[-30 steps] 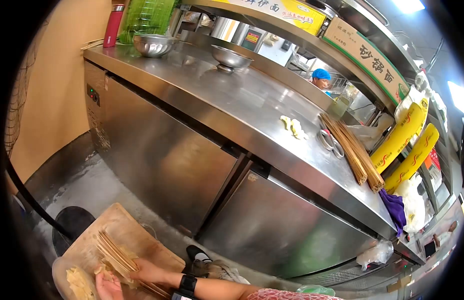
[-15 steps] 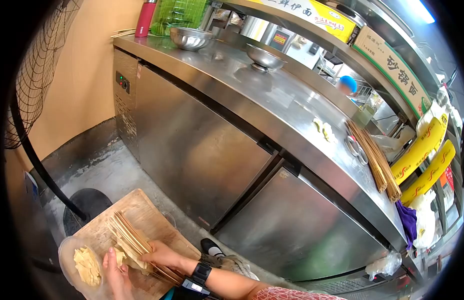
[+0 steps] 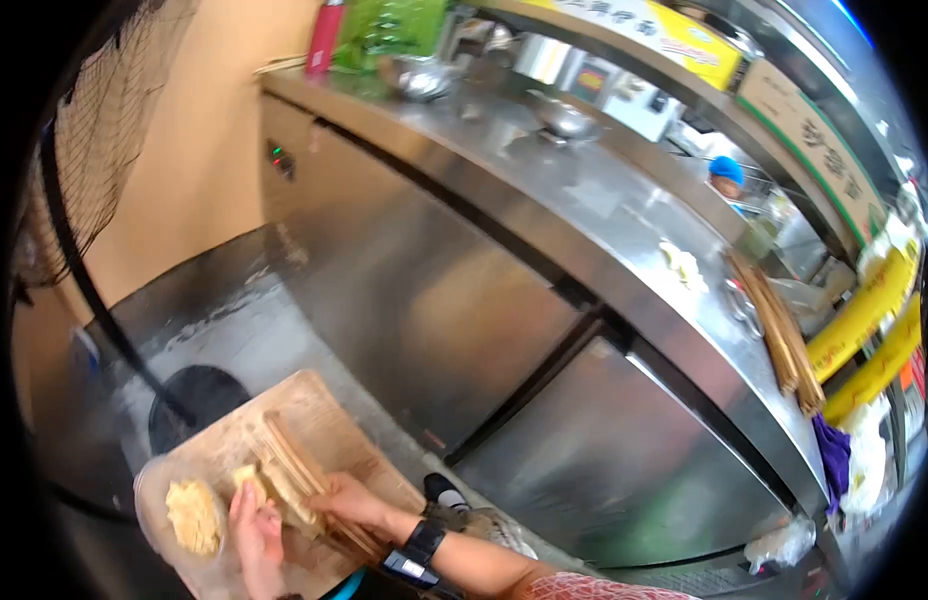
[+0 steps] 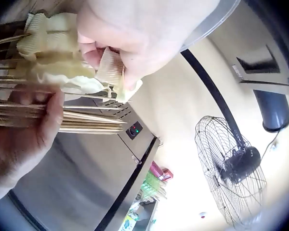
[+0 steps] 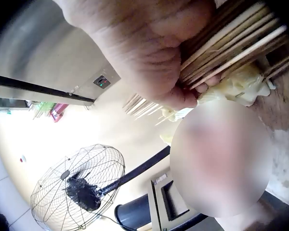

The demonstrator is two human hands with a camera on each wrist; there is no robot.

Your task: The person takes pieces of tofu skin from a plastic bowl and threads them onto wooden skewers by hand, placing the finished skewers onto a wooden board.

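My right hand [image 3: 352, 500] grips a bundle of thin wooden skewers [image 3: 284, 450] above the wooden board [image 3: 309, 395]. Between thumb and fingers, my left hand [image 3: 256, 530] pinches a small folded piece of pale yellow, ribbed tofu skin [image 4: 111, 67]. In the left wrist view this piece meets the tip of one skewer. More tofu skin [image 4: 45, 36] lies beside the bundle, with skewer shafts running to it. A clear plastic tub [image 3: 150, 500] left of the board holds a heap of tofu skin pieces [image 3: 192, 515]. A blurred patch hides my left hand in the right wrist view.
A steel counter [image 3: 584, 190] with cabinet doors stands ahead, bearing steel bowls [image 3: 564, 118], scissors [image 3: 742, 308] and more skewers [image 3: 779, 335]. The black fan stand [image 3: 94, 290] rises at left. A person in a blue cap [image 3: 725, 168] is beyond the counter.
The head view has swung, so board and counter sit further right and the board a little higher. The left hand keeps its piece beside the bundle; the right hand still holds the skewers.
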